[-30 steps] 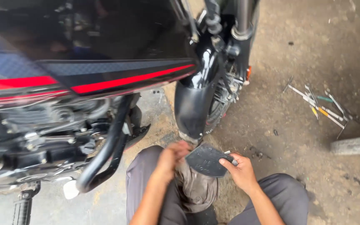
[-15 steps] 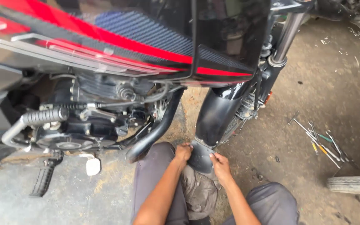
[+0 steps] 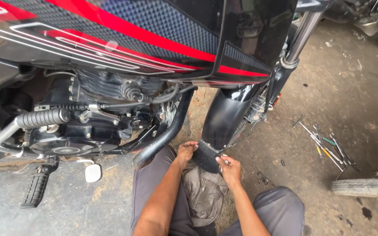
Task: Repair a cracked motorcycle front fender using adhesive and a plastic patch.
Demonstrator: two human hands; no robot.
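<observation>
Below the black front mudguard (image 3: 224,118) of the red-and-black motorcycle (image 3: 123,39), both hands hold a dark mud flap (image 3: 206,156) against the guard's lower edge. The left hand (image 3: 186,153) has its fingers curled over the flap's left side, pressing it to the guard; the right hand (image 3: 229,168) has its fingers pinched on the flap's right edge, and whether a small fastener sits between them I cannot tell, since that spot is too small to read. The flap touches the bottom of the mudguard, just above a crumpled grey rag (image 3: 204,192) that lies between the person's knees.

Several slips seem possible from this position. The flap hangs only by hand pressure, so if either grip eased it would likely skew or fall onto the rag. Any small part at the right fingertips could drop to the stained concrete floor (image 3: 342,87) and be hard to find among the grit. The curved black exhaust pipe (image 3: 165,133) runs close beside the left forearm; if it were warm, a sideways shift could brush it. The hand tools (image 3: 327,146) lie scattered well apart to the right, so reaching for one would mean letting go with the right hand and leaving the flap held on one side only
</observation>
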